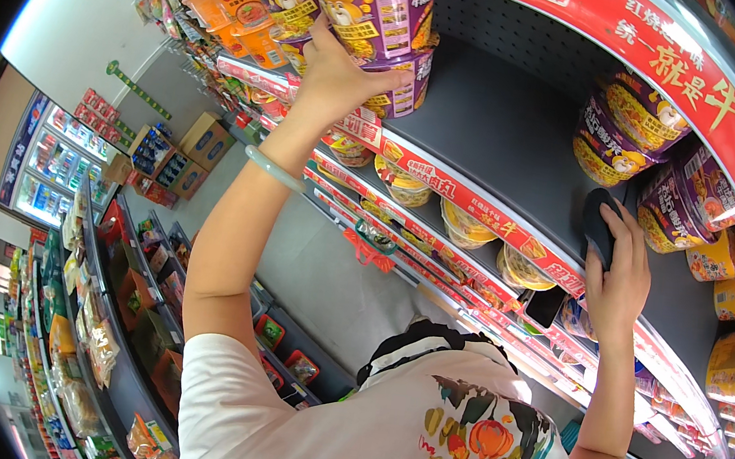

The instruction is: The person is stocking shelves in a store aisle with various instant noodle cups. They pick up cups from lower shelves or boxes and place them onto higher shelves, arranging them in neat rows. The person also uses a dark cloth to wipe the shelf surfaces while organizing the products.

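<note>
My left hand (344, 77), below a pale bangle, touches the stacked purple instant noodle tubs (381, 17) at the upper left of the shelf. Its thumb lies across the lower tub, and its other fingers reach between two stacks. My right hand (621, 272) holds a dark cloth or pad (599, 225) on the grey metal shelf (502, 122), near its front edge. More purple noodle tubs (615, 145) stand just beyond the right hand, some stacked. Whether the left fingers grip a tub or only rest against it cannot be told.
A red printed strip (692, 69) borders the shelf above. Orange noodle packs (249, 19) stand at the left, yellow ones (711, 258) at the right. Lower shelves hold tubs (467, 224) and a dark phone-like object (544, 306). Behind are another shelf row (107, 308) and cardboard boxes (204, 139).
</note>
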